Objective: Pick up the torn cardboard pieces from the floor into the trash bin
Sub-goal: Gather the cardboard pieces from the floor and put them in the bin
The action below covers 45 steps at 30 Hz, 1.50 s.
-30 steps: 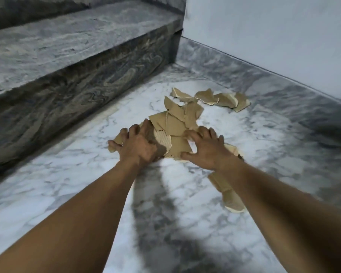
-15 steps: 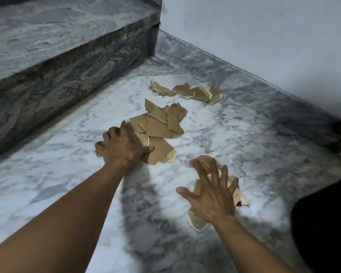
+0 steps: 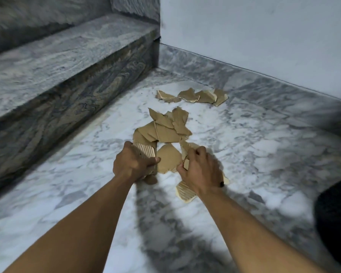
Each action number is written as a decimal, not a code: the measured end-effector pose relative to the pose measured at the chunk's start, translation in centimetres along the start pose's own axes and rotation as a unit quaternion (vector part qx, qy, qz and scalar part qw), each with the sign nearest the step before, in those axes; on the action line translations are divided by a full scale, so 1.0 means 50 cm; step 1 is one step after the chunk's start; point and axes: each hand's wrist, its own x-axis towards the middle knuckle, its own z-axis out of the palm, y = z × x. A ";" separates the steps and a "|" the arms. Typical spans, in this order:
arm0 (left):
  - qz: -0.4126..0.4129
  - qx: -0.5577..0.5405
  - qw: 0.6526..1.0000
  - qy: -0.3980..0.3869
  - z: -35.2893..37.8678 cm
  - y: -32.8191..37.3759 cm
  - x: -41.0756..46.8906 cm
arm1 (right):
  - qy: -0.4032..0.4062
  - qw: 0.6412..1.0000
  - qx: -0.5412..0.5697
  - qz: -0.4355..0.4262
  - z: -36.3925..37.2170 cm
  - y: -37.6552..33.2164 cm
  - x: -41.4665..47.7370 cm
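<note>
Kinda dim indoor light, brightest patch on white grey-veined marble floor (image 3: 244,154) mid-frame. Soft dark shadows (image 3: 152,217) in foreground. Grey marble step (image 3: 47,56) smeared, corners blurry, edges bent.

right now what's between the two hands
A flat tan torn cardboard piece on the white marble floor, between the left hand and the right hand; head view.

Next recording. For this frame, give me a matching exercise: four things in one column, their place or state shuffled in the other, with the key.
1. left hand
2. right hand
3. far row of cardboard pieces
4. flat brown piece

A. lies on the floor between the hands
B. nearest the wall
C. grips a ribbed piece
D. curled round cardboard scraps

Pairs: 1-C, 2-D, 3-B, 4-A
</note>
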 end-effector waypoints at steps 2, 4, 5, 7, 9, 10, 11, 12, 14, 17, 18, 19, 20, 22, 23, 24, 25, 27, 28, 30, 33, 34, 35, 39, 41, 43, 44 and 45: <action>-0.008 -0.003 1.000 0.001 -0.003 -0.011 -0.026 | -0.021 0.999 -0.006 0.044 -0.005 -0.005 -0.006; 0.002 0.009 1.000 0.011 0.004 -0.015 -0.056 | -0.042 0.997 -0.020 0.056 -0.011 -0.001 -0.011; 0.017 0.022 0.999 0.025 0.007 -0.013 -0.075 | -0.051 0.997 -0.023 0.048 -0.015 0.000 -0.015; 0.035 0.029 0.998 0.050 0.013 -0.010 -0.103 | -0.061 0.997 -0.014 0.034 -0.025 0.001 -0.030; 0.034 0.016 0.998 0.052 0.022 -0.012 -0.118 | -0.074 0.996 0.008 0.039 -0.038 -0.004 -0.058; 0.030 0.009 0.998 0.048 0.026 -0.016 -0.125 | -0.079 0.996 0.017 0.042 -0.043 -0.008 -0.077; 0.027 0.000 0.999 0.045 0.027 -0.016 -0.133 | -0.082 0.995 0.026 0.047 -0.050 -0.011 -0.097; 0.022 -0.009 0.999 0.042 0.027 -0.015 -0.141 | -0.084 0.994 0.034 0.057 -0.057 -0.013 -0.113; 0.024 -0.015 0.999 0.029 0.025 -0.012 -0.153 | -0.090 0.991 0.047 0.083 -0.064 -0.016 -0.134; 0.036 -0.013 0.999 0.009 0.014 -0.009 -0.166 | -0.104 0.988 0.043 0.107 -0.061 -0.029 -0.144; 0.037 -0.020 0.999 0.003 0.010 -0.008 -0.166 | -0.107 0.987 0.036 0.115 -0.055 -0.032 -0.141; 0.039 -0.028 0.999 -0.003 0.006 -0.010 -0.162 | -0.107 0.986 0.031 0.121 -0.050 -0.036 -0.135; 0.043 -0.038 0.998 -0.013 0.003 -0.015 -0.157 | -0.105 0.986 0.030 0.126 -0.048 -0.037 -0.127; 0.044 -0.067 0.996 -0.032 -0.001 -0.039 -0.142 | -0.106 0.985 0.048 0.127 -0.044 -0.045 -0.110; 0.050 -0.085 0.994 -0.037 -0.001 -0.054 -0.138 | -0.109 0.984 0.063 0.123 -0.044 -0.052 -0.103; 0.061 -0.108 0.991 -0.040 -0.003 -0.068 -0.136 | -0.112 0.984 0.080 0.118 -0.044 -0.061 -0.097; 0.067 -0.134 0.988 -0.046 -0.005 -0.078 -0.137 | -0.116 0.982 0.096 0.116 -0.047 -0.070 -0.091; 0.042 -0.194 0.978 -0.064 -0.016 -0.093 -0.141 | -0.130 0.977 0.123 0.118 -0.055 -0.085 -0.082; 0.028 -0.221 0.972 -0.078 -0.018 -0.100 -0.144 | -0.139 0.974 0.130 0.121 -0.059 -0.088 -0.082; 0.030 -0.252 0.962 -0.102 -0.018 -0.114 -0.148 | -0.144 0.971 0.144 0.126 -0.067 -0.091 -0.096; 0.017 -0.290 0.946 -0.144 -0.018 -0.128 -0.173 | -0.128 0.968 0.164 0.138 -0.079 -0.094 -0.144; 0.016 -0.299 0.943 -0.149 -0.023 -0.130 -0.184 | -0.121 0.966 0.175 0.145 -0.086 -0.093 -0.162; 0.020 -0.298 0.942 -0.151 -0.034 -0.129 -0.195 | -0.117 0.963 0.186 0.152 -0.097 -0.090 -0.178; 0.041 -0.317 0.933 -0.164 -0.110 -0.065 -0.233 | -0.097 0.960 0.198 0.170 -0.204 -0.034 -0.194; 0.064 -0.332 0.926 -0.171 -0.154 0.003 -0.258 | -0.073 0.966 0.179 0.174 -0.291 0.008 -0.191; 0.097 -0.342 0.917 -0.182 -0.188 0.086 -0.281 | -0.051 0.973 0.149 0.169 -0.386 0.053 -0.182; 0.118 -0.345 0.912 -0.188 -0.199 0.134 -0.295 | -0.036 0.976 0.135 0.167 -0.444 0.078 -0.180; 0.141 -0.347 0.906 -0.197 -0.207 0.183 -0.313 | -0.020 0.978 0.123 0.167 -0.501 0.106 -0.175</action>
